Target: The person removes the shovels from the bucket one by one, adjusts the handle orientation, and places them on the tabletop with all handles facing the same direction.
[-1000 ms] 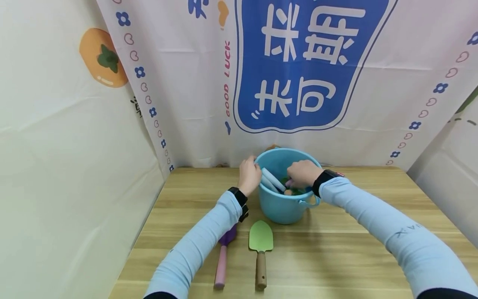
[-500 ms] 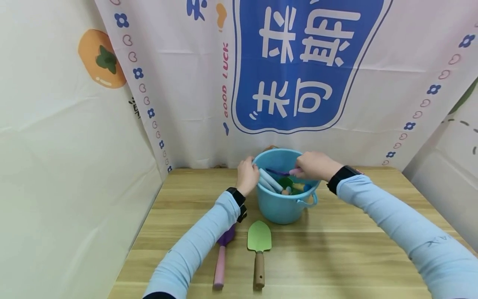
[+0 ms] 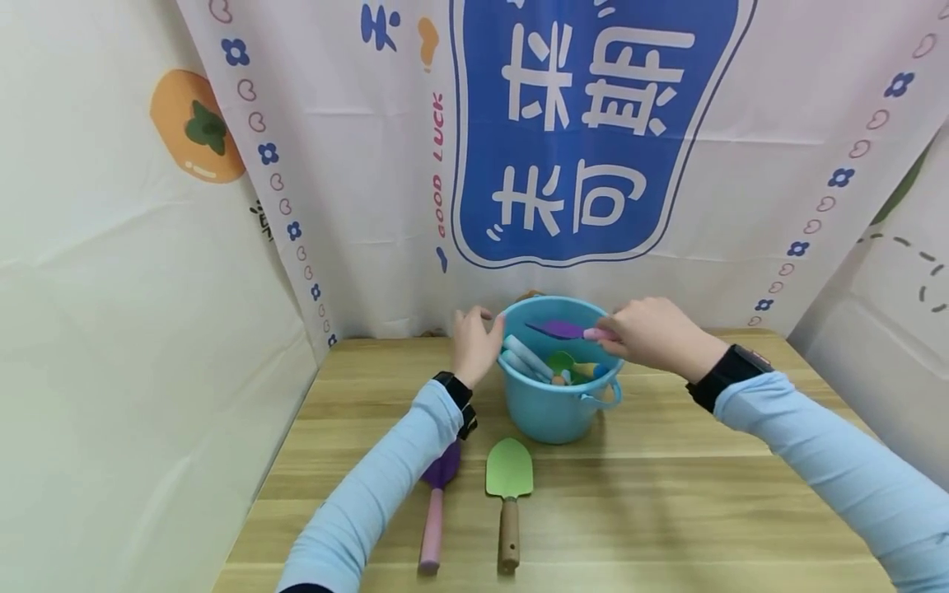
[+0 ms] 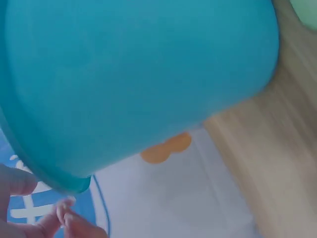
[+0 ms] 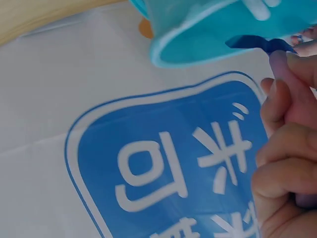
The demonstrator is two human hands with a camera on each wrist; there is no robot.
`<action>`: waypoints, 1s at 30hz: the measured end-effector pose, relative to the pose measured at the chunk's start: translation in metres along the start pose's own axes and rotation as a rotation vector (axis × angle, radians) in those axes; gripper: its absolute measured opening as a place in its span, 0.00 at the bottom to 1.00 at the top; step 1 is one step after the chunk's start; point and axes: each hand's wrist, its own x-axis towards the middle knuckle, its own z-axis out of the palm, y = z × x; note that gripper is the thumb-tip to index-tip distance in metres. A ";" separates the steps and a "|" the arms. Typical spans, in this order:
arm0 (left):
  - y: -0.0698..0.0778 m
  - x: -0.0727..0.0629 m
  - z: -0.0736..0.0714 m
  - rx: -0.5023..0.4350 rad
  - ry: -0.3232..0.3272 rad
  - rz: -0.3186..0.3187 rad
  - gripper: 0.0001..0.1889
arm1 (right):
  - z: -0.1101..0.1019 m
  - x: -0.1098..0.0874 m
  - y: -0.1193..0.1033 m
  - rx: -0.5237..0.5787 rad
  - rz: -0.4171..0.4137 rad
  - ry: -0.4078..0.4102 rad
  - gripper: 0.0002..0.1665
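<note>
A light-blue bucket (image 3: 549,418) stands upright on the wooden table. My right hand (image 3: 656,333) grips the pink handle of a small trowel (image 3: 562,329), and its purple blade points left over the bucket's opening. In the right wrist view the fingers curl round that trowel handle (image 5: 299,101). My left hand (image 3: 473,350) is at the bucket's left rim with loosely bent fingers. The left wrist view shows its thumb (image 4: 20,181) near the rim and the fingertips just off it. Inside the bucket lie pale-blue rods (image 3: 528,360) and a green tool (image 3: 561,362).
A green trowel (image 3: 509,469) with a brown handle lies on the table (image 3: 667,502) in front of the bucket. Left of it lies another purple tool (image 3: 432,527) with a pink handle, partly under my left forearm. A printed cloth (image 3: 393,247) hangs behind.
My right hand has drawn the purple trowel up from among the bucket's contents and moved right. My left hand has loosened at the rim and shifted slightly left.
</note>
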 end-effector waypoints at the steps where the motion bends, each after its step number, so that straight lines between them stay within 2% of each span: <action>1: 0.001 -0.001 -0.002 0.008 0.013 0.008 0.19 | -0.001 -0.004 -0.003 -0.019 -0.010 0.031 0.17; 3: 0.002 -0.003 -0.008 0.010 0.019 0.026 0.20 | 0.000 -0.012 -0.010 -0.064 -0.046 0.117 0.21; 6: 0.005 -0.007 -0.016 -0.034 -0.027 0.032 0.27 | 0.003 -0.024 -0.020 -0.119 -0.128 0.284 0.32; 9: 0.009 -0.014 -0.025 -0.117 -0.153 -0.045 0.30 | 0.007 -0.035 -0.031 -0.165 -0.203 0.437 0.42; 13: 0.014 -0.023 -0.035 -0.294 -0.346 -0.201 0.26 | 0.010 -0.048 -0.047 -0.201 -0.237 0.536 0.41; 16: 0.016 -0.030 -0.041 -0.391 -0.461 -0.285 0.21 | 0.013 -0.056 -0.058 -0.208 -0.239 0.573 0.39; 19: 0.017 -0.035 -0.045 -0.412 -0.533 -0.321 0.18 | 0.017 -0.063 -0.067 -0.202 -0.234 0.594 0.37; 25: 0.013 -0.047 -0.046 -0.377 -0.610 -0.319 0.18 | 0.027 -0.077 -0.081 -0.192 -0.197 0.577 0.37; 30: 0.013 -0.056 -0.041 -0.401 -0.645 -0.275 0.16 | 0.037 -0.092 -0.091 -0.149 -0.127 0.549 0.40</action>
